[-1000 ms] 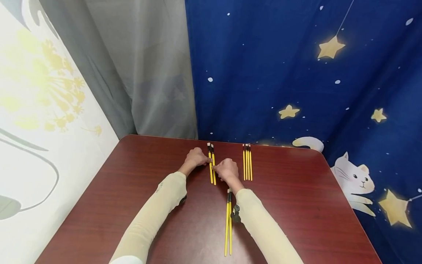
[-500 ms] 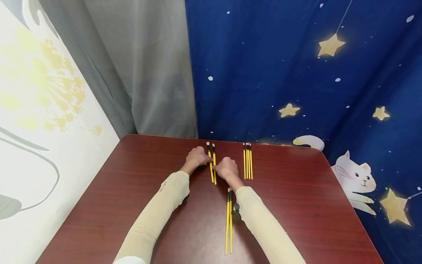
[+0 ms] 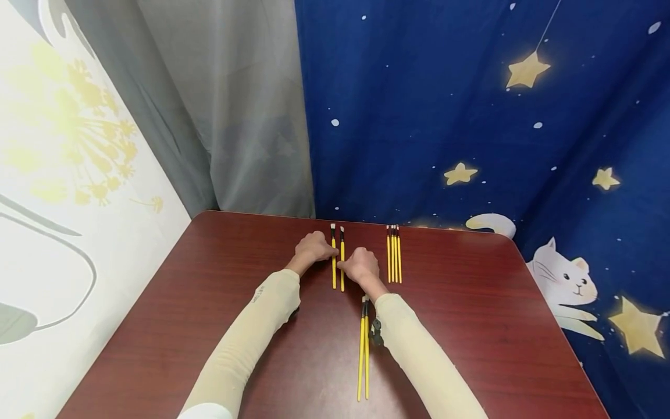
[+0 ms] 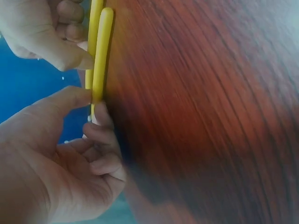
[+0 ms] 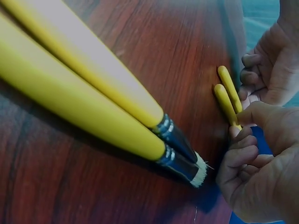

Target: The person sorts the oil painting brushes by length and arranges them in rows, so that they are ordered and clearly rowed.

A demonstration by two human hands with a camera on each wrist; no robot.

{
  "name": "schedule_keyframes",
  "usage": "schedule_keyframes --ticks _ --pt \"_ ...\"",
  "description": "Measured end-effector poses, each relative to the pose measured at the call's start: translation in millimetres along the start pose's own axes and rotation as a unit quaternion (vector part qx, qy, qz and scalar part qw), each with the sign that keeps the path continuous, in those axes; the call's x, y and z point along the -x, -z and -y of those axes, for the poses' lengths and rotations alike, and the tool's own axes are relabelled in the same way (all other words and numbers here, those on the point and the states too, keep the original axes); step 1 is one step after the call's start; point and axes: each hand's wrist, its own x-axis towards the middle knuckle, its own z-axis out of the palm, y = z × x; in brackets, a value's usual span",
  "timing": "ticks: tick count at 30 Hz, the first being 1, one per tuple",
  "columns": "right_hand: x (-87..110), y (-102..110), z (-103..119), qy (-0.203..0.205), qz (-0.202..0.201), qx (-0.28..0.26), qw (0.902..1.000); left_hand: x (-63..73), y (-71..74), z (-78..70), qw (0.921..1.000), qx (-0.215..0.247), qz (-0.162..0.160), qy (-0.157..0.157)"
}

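Note:
Two yellow paintbrushes lie side by side at the far middle of the dark red table [image 3: 471,326], bristles away from me. My left hand [image 3: 330,252] pinches the left brush [image 3: 333,273] between thumb and curled fingers. My right hand [image 3: 345,266] pinches the right brush [image 3: 342,279] the same way. In the left wrist view my left hand [image 4: 91,103] holds a yellow handle [image 4: 100,51], with the right hand [image 4: 70,56] just beyond it. The right wrist view shows both rounded handle ends [image 5: 226,95] sticking out past my right hand [image 5: 239,125].
A tight group of yellow brushes [image 3: 394,254] lies to the right of my hands. Another pair of brushes [image 3: 363,349] lies nearer me by my right forearm, large in the right wrist view [image 5: 93,107]. Curtains hang behind the table's far edge.
The two brushes between my hands lay touching and slightly slanted; now they lie straight and parallel with a small gap. Both hands stay on them.

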Motion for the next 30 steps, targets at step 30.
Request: schedule_keyframes --ticks 30 --pt "-17.5 -27.4 31.1 0.022 0.004 -0.024 0.9995 -15.1 47.5 24.5 0.9965 -0.018 0.077 -0.026"
